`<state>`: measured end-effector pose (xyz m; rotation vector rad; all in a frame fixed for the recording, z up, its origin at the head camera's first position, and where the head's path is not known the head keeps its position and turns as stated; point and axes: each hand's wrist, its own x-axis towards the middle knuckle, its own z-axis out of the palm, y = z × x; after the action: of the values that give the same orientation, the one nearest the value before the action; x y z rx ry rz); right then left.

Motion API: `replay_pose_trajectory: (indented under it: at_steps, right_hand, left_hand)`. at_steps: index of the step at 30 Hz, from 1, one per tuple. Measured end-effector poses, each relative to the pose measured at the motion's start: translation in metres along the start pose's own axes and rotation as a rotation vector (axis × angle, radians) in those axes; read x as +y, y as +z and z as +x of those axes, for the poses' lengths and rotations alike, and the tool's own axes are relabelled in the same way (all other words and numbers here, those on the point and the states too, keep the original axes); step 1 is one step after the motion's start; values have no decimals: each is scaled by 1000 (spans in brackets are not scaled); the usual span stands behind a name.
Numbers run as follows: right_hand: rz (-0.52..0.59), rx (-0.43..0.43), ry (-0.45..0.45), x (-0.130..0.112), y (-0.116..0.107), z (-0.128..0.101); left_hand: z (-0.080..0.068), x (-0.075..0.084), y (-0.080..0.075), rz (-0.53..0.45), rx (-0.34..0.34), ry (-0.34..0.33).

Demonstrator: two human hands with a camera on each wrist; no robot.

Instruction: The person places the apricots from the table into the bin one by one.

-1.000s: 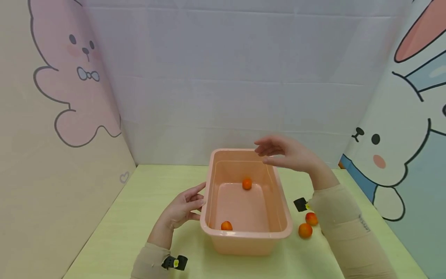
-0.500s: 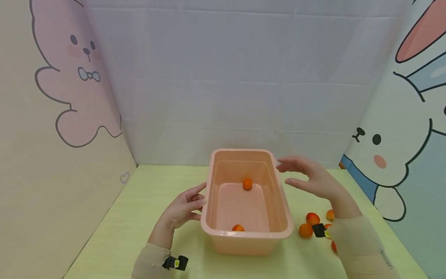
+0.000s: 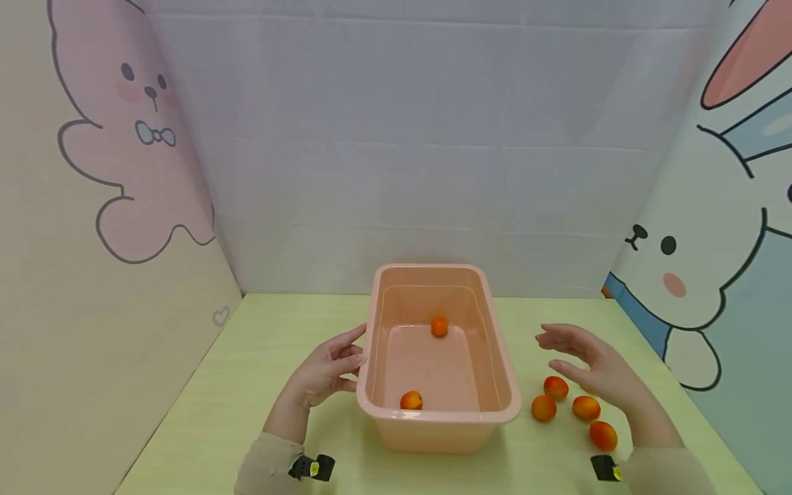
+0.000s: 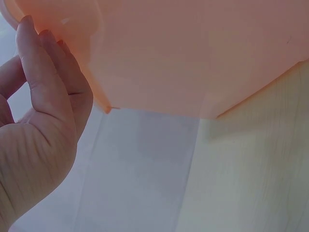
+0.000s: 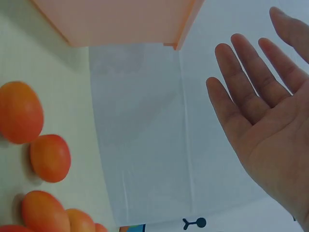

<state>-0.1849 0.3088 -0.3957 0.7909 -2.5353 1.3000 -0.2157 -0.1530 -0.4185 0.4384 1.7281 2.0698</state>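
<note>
Two fruits (image 3: 411, 400) in the tub (image 3: 501, 385) (left hand (image 3: 324, 371) at its left wall), four fruits (image 3: 572, 409) on the table (image 3: 247, 371) right of it.

1. The peach-pink plastic tub (image 3: 504, 385) stands upright on the green tabletop, rectangular with rounded corners, its long side running away from the person.
2. Two small orange fruits lie inside: one (image 3: 439, 326) at the far end, one (image 3: 411, 400) against the near wall.
3. Four more orange fruits (image 3: 575, 409) lie clustered on the tabletop just right of the tub.
</note>
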Motion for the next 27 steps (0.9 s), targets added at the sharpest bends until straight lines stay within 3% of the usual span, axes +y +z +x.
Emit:
replay_pose_trajectory:
  at_steps: [11,18,27]
  right_hand:
    - [-42,101,147,28,1,-51]
    - [-57,176,325,39,0,-77]
    - [-141,114,551,52,0,-98]
  left_hand:
    - [0,0,-1,-26,-20,18]
    - [0,1,-1,-23,-12,19]
    - [1,-1,-1,-17,-7,9]
